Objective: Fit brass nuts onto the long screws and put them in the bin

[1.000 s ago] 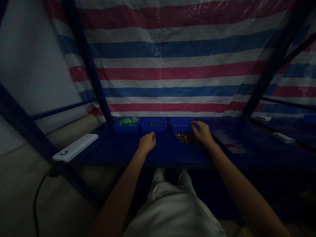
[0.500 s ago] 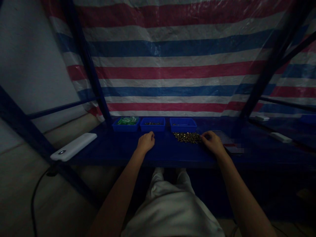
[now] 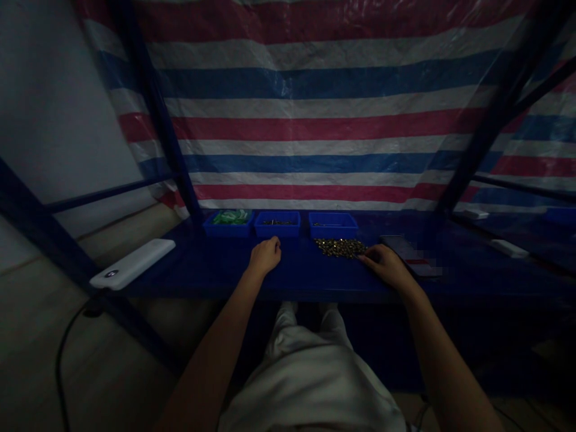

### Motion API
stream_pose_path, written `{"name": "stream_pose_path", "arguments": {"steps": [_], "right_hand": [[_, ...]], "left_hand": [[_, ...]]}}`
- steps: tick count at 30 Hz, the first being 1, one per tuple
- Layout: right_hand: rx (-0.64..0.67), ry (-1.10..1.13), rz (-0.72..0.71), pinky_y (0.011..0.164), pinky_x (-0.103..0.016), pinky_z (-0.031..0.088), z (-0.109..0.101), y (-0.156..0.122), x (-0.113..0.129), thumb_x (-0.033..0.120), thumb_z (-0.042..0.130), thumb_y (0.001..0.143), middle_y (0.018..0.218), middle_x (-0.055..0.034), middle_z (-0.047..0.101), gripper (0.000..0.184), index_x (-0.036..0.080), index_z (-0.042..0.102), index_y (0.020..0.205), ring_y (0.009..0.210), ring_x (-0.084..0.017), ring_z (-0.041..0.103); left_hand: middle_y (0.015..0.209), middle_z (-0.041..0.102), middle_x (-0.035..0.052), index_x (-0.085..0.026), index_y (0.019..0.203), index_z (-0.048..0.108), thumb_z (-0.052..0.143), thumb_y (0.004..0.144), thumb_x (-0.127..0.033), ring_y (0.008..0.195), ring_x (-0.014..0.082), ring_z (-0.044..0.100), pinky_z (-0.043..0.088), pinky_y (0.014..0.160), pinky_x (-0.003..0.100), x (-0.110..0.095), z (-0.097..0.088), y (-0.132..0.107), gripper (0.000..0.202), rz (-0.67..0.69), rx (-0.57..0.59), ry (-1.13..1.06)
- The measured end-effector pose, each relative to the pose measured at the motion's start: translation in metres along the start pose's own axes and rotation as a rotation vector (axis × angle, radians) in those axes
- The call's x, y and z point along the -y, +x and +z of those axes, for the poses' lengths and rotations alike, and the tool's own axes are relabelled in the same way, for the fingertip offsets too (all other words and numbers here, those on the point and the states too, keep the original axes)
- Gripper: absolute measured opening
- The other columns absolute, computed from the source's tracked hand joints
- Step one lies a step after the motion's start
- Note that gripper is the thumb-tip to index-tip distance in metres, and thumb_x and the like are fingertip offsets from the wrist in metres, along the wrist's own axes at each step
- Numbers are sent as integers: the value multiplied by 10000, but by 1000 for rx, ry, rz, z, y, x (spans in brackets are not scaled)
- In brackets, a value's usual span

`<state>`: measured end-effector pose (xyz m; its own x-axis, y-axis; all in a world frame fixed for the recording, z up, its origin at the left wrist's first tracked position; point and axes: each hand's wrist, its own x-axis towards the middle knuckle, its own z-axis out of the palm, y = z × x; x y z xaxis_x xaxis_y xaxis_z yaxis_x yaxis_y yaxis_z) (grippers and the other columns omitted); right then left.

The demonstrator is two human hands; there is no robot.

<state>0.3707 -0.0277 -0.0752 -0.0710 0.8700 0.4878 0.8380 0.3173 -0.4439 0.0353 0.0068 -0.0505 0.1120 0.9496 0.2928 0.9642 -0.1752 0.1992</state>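
Small, glinting, brass-coloured pieces lie loosely heaped. Right hand at their edge, left hand curled; grips unclear.

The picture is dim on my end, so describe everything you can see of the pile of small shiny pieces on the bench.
The pile is many small loose pieces, gold-brown and dark, metallic by their look; their shape is too small to tell. It lies spread low on the blue bench, on the near side of the third blue bin from the left. The fingers of the right hand are at its right edge; whether they grip a piece is unclear.
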Motion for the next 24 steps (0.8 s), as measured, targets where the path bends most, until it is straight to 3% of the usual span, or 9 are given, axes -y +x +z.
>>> {"name": "stream_pose_path", "arguments": {"steps": [9, 14, 20, 24], "right_hand": [[-16, 70, 26, 685, -348, 454, -2, 0, 5, 346, 564, 739, 747, -58, 630, 155, 193, 591, 735, 695, -203, 589], [-180, 312, 78, 697, -345, 475, -3, 5, 13, 424, 604, 712, 784, -45, 651, 254, 189, 595, 805, 725, -190, 607], [-228, 784, 103, 668, -311, 496, -20, 27, 63, 425, 697, 629, 820, -58, 684, 323, 183, 599, 819, 739, -175, 634], [-129, 983, 80, 692, -326, 508, -27, 44, 88, 408, 700, 640, 892, -66, 690, 302, 190, 614, 831, 732, -165, 643]], "left_hand": [[925, 660, 38, -235, 986, 569, 409, 809, -224, 868, 172, 609, 441, 747, 265, -1, 0, 0, 239, -6, 7, 3], [935, 656, 40, -240, 972, 570, 413, 807, -223, 858, 175, 609, 440, 739, 269, -1, 0, 0, 229, -5, 1, -6], [918, 659, 36, -237, 965, 562, 402, 804, -226, 846, 175, 610, 438, 712, 263, 2, 3, 1, 227, 13, -13, 2], [904, 662, 39, -235, 958, 555, 394, 801, -226, 843, 185, 613, 438, 695, 273, 3, 4, 2, 225, 33, -19, 0]]}}
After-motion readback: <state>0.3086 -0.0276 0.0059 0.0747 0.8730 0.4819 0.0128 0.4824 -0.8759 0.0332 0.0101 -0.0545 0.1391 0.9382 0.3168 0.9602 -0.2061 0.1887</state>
